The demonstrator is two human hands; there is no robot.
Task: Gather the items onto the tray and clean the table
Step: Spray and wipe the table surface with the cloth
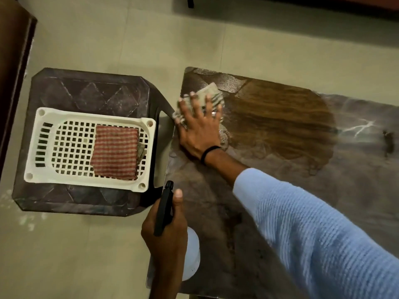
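Right hand (pixel 199 126) – fingers spread flat, pressing a grey-green cloth (pixel 210 93) onto the far left corner of the table (pixel 280 190). Black band (pixel 208 153) at the wrist, pale blue sleeve (pixel 313 234) behind it. Broad wet brown patch (pixel 280 121) on the tabletop just right of the hand.

Left hand (pixel 166 236) – curled round a spray bottle (pixel 164 210), black head pointing away, white body below the fist, at the table's near left edge.

White perforated tray (pixel 34 147) sits on a dark plastic stool (pixel 90 89) beside the table. A folded red-checked cloth (pixel 115 154) lies in the tray's right half.
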